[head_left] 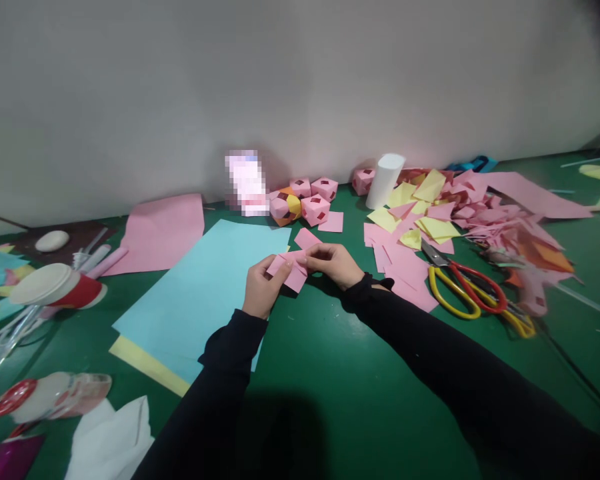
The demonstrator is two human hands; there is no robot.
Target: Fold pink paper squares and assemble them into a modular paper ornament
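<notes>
A small piece of folded pink paper (296,280) is pinched between both hands above the green table. My left hand (264,287) grips its left side, thumb on top. On its right edge, the fingers of my right hand (336,263) are closed. Just behind the hands lies another pink paper piece (306,238), with a pink square (331,222) a little farther back. Several folded pink paper balls (316,209) with diamond-shaped openings sit against the wall, one of them with orange and yellow parts.
Blue sheets (195,287) lie left of my hands. To the right are scissors (450,277), pink and yellow scraps (430,200), a white roll (385,181) and a glue gun (527,283). A cup (60,287) and a bottle (55,395) lie at left; a phone (247,181) leans on the wall.
</notes>
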